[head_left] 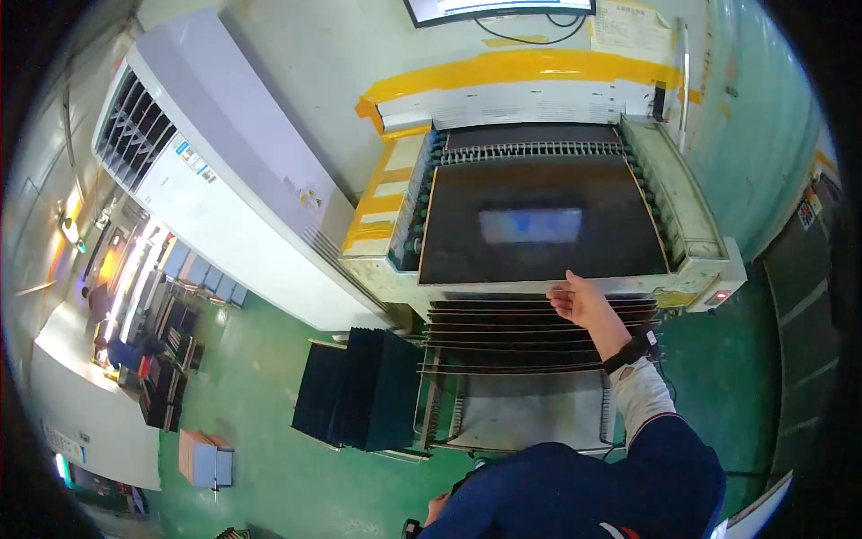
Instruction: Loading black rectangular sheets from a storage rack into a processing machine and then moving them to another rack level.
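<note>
A large dark, glossy panel [539,256] lies flat on the roller bed of a pale machine [687,216], a bright screen reflected in its surface. My right hand [582,304] is at the panel's near edge, its fingers loosely bent and apart, with nothing seen in them. Below that hand, several thin dark panels [521,346] sit spaced apart in a rack [530,409]. Low in the picture, by my body, only a small part of my left hand [437,508] shows; its fingers are hidden.
A tall white air conditioner [242,207] stands left of the machine. Black, pleated-looking stacks [382,386] stand on the green floor [260,386] beside the rack. A monitor [498,7] is on the wall above. A grey-and-brown box [206,460] stands farther left.
</note>
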Motion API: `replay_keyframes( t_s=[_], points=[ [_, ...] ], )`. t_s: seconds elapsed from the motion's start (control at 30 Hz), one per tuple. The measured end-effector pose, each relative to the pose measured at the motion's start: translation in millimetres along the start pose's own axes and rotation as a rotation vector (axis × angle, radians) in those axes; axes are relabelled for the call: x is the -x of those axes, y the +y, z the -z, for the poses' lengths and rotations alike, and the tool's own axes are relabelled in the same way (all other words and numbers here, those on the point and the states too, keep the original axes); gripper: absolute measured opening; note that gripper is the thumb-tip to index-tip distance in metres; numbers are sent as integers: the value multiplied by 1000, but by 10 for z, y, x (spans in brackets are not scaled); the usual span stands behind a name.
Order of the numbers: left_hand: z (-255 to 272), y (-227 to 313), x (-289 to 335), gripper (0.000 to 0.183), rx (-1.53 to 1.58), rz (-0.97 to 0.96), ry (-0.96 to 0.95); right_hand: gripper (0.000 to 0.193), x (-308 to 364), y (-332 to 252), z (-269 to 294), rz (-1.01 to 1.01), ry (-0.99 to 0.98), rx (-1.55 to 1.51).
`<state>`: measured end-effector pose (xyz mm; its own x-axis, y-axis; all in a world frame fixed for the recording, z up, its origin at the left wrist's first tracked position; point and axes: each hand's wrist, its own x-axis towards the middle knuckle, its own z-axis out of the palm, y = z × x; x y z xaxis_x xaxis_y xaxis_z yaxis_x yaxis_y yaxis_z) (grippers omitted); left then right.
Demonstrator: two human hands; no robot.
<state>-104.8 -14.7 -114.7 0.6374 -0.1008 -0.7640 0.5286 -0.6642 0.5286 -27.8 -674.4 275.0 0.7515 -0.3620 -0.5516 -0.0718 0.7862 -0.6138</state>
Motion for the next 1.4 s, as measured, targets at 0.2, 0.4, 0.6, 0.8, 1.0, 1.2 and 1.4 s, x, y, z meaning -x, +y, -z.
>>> replay_keyframes(
  t_s=[0.2, 0.4, 0.6, 0.8, 1.0, 1.2, 1.4],
  points=[
    [-69, -44, 143, 36, 144, -23, -6, 42, -156, 72, 33, 87, 8, -108],
    [-57, -74, 207, 36, 128, 7, -7, 39, -71, 9, 52, 78, 33, -95],
    [-131, -298, -124, 36, -53, -154, 18, 39, -109, 23, 63, 63, -19, -18],
    [-157, -126, 71, 39, -431, -174, 100, 29, 467, 235, -210, 102, 1, 336],
    [-75, 336, 524, 41, -121, -111, 55, 26, 794, 964, -222, 406, -221, 1007],
    [94, 755, 1003, 40, 72, -133, -19, 18, 1184, 1156, -364, 749, -118, 1512],
    [184, 761, 1103, 40, -24, -169, -10, 18, 1253, 1278, -252, 873, -51, 1631]
  ],
)
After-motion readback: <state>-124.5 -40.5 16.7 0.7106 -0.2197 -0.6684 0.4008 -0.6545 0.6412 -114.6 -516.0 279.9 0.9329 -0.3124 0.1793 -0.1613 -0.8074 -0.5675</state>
